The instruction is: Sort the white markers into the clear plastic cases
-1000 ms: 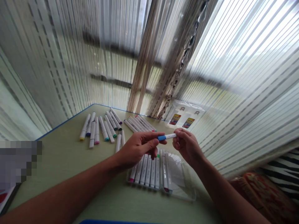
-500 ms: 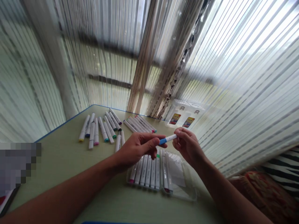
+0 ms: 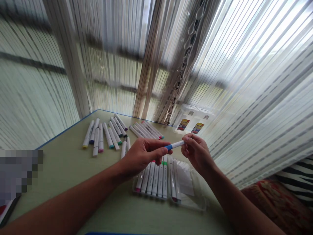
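From afar, I had the marker (image 3: 176, 144) up near the open case's (image 3: 198, 203) far side, left hand (image 3: 144, 153) pinched closed on its blue end, right hand (image 3: 197, 150) on its white end: a two-handed hold, I judged, its next move calling for one steady pinch.

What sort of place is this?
Probably a room in a home, beside a window: light comes through sheer striped curtains, loose markers lie on a pale green table, and patterned red fabric shows at the right.
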### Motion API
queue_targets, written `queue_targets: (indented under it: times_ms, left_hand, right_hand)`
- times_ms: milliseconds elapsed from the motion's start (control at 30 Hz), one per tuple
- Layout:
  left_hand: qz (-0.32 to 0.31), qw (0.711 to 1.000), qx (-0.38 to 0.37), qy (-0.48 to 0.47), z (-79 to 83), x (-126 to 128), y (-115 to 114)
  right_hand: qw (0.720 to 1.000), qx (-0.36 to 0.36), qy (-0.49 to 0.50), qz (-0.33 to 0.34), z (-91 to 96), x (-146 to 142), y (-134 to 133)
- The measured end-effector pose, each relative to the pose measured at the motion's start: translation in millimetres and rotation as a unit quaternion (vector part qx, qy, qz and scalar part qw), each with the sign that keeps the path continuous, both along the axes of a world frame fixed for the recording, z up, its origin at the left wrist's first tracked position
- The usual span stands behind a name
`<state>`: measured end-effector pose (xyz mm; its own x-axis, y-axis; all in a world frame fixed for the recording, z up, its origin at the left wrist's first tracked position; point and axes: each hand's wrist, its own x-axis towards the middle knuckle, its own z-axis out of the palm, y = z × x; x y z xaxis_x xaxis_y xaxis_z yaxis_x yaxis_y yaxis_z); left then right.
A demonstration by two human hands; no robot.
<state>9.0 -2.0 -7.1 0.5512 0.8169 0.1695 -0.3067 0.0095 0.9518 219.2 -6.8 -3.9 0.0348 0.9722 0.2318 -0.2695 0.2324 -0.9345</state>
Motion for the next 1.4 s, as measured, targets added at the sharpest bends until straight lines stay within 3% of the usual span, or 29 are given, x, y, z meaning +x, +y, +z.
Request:
queue_targets:
  times_ms: [400, 733, 1000, 1133, 1400]
  left_hand:
    - [0.089, 0.995, -0.014, 0.052, -7.7, 1, 8]
    - [0.092, 0.993, 0.012, 0.076, -4.4, 0, 7]
    - [0.097, 0.986, 0.056, 0.125, -5.5, 1, 6]
    - [0.081, 0.981, 0.088, 0.151, -6.0, 2, 1]
    - [0.081, 0.979, 0.108, 0.151, -6.7, 5, -1]
  right_hand:
    - [0.998, 0.033, -0.049, -0.003, -2.3, -1, -3]
    - [0.996, 0.032, -0.084, 0.019, -4.5, 0, -2]
    - [0.965, -0.001, -0.263, 0.018, 1.7, -2, -9]
    - [0.941, 0.019, -0.337, 0.022, 0.4, -6, -10]
    - [0.951, -0.024, -0.306, 0.023, 1.6, -12, -12]
